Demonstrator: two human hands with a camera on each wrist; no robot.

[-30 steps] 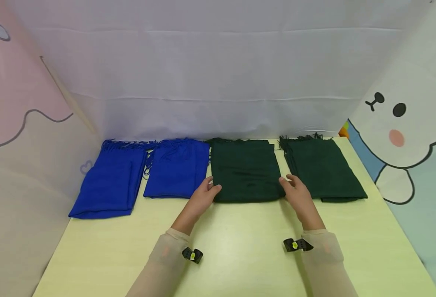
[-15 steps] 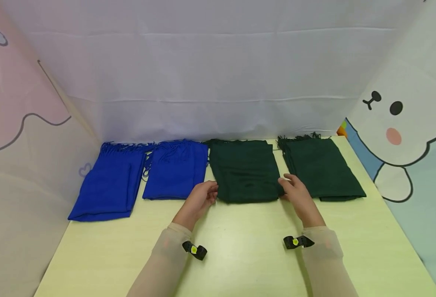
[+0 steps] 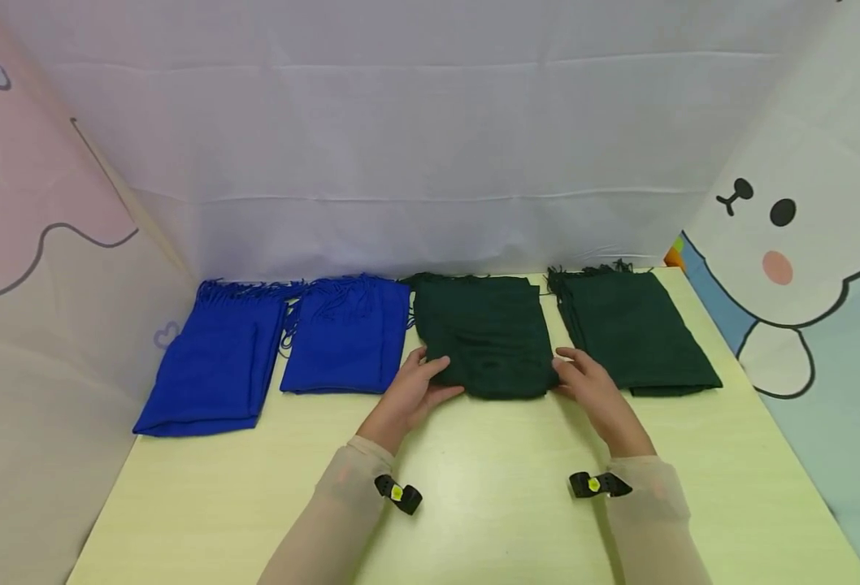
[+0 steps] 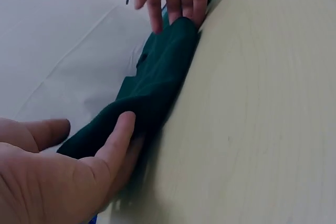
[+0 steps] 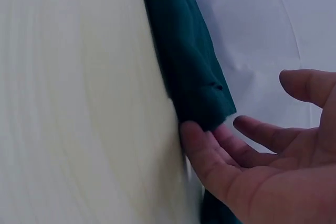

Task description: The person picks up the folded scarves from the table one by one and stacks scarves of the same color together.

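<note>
A folded dark green scarf (image 3: 484,325) lies third from the left in a row of folded scarves. At its near left corner is my left hand (image 3: 408,394); in the left wrist view its fingers (image 4: 118,142) are extended and touch the scarf's near edge. My right hand (image 3: 594,394) is at the near right corner. In the right wrist view, its fingertips (image 5: 194,135) touch the scarf's end, fairly straight, while the thumb stands apart. Fingertips under the cloth are partly hidden.
Two folded blue scarves, the outer one (image 3: 206,366) and the inner one (image 3: 335,341), lie to the left. Another folded green scarf (image 3: 638,333) lies right. All rest on a pale table (image 3: 496,504) before a white cloth backdrop (image 3: 430,146).
My left hand drew its fingers back from the green scarf's left side, then moved right onto its near left corner. That corner has shifted inward; my right hand stays near the right corner.
</note>
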